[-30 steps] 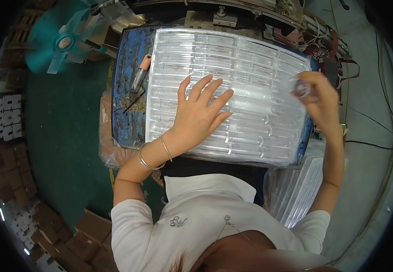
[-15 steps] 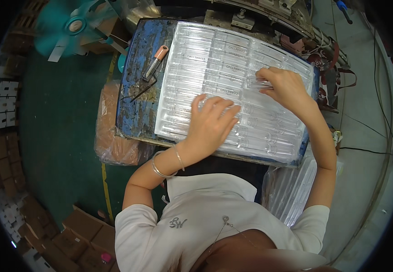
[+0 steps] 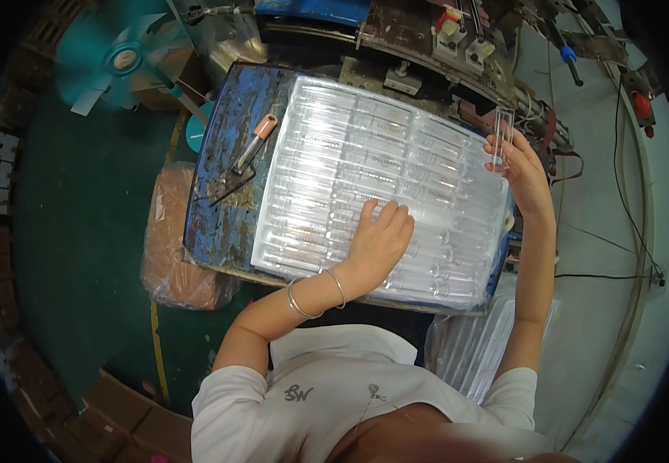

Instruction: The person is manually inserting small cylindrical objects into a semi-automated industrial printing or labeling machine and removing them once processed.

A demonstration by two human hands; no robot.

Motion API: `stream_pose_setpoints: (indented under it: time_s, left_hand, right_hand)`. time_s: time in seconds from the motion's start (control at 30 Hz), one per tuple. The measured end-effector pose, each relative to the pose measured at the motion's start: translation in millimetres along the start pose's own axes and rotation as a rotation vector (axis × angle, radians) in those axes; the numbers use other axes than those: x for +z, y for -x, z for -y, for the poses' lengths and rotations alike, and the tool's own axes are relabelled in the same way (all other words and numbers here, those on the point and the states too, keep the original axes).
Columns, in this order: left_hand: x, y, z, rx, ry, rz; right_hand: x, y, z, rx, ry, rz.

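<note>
A white plastic tray (image 3: 315,100) full of clear tubes, some with printed labels, lies on a worn blue board (image 3: 219,154). My left hand (image 3: 380,239) rests on the middle tubes with fingers bent and slightly apart, open. Near the tray's upper right corner my right hand (image 3: 523,166) grips a clear tube (image 3: 504,123), held upright in the picture. On the board to the left lie a metal tube with a peach-coloured cap (image 3: 253,143) and a dark hex key (image 3: 234,185).
A teal fan (image 3: 124,60) turns at upper left. Metal machinery (image 3: 427,54) runs along the back. A wrapped orange-brown bundle (image 3: 165,231) is beside the board, cardboard boxes (image 3: 130,409) at lower left, clear plastic trays (image 3: 473,355) below right, cables (image 3: 604,275) at right.
My right hand moved in over the tray, then out to the upper right, turning the tube upright. My left hand slid right and down. The view shifted, showing more machinery.
</note>
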State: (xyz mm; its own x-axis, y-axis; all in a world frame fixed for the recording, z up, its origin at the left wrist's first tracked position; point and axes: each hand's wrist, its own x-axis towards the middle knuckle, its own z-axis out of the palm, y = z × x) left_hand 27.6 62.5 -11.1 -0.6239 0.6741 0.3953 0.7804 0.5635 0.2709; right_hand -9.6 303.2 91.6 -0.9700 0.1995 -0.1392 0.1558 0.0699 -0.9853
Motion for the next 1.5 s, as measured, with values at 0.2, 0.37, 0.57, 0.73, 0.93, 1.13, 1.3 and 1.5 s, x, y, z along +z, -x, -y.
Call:
stream_pose_setpoints:
  time_s: [0.2,0.37,0.57,0.73,0.93,1.13,1.3,1.5]
  left_hand:
    - [-8.7,-4.5,-2.9,0.0,0.171,-0.091]
    - [-13.9,-6.1,-6.0,0.001,0.37,-0.158]
    - [1.8,5.6,-2.1,0.048,0.478,-0.079]
    - [0.5,6.2,2.1,0.068,0.487,-0.015]
    - [2.9,9.6,2.2,0.046,0.481,-0.004]
    - [2.8,8.3,2.1,0.046,0.478,-0.002]
    - [2.8,8.0,1.6,0.04,0.469,0.011]
    - [1.0,7.5,1.4,0.027,0.499,-0.009]
  right_hand:
    - [-10.0,-41.6,37.0,-0.18,-0.075,-0.209]
    - [-2.7,-117.8,52.2,-0.245,-0.04,-0.349]
    - [19.8,-179.0,55.4,-0.508,0.297,-0.366]
    - [34.8,-187.3,58.9,-0.467,0.212,-0.406]
    - [35.4,-190.5,57.2,-0.451,0.166,-0.412]
    - [23.1,-196.9,53.3,-0.392,0.062,-0.367]
    - [26.3,-195.6,56.9,-0.426,0.18,-0.351]
    - [35.6,-189.5,59.2,-0.481,0.222,-0.403]
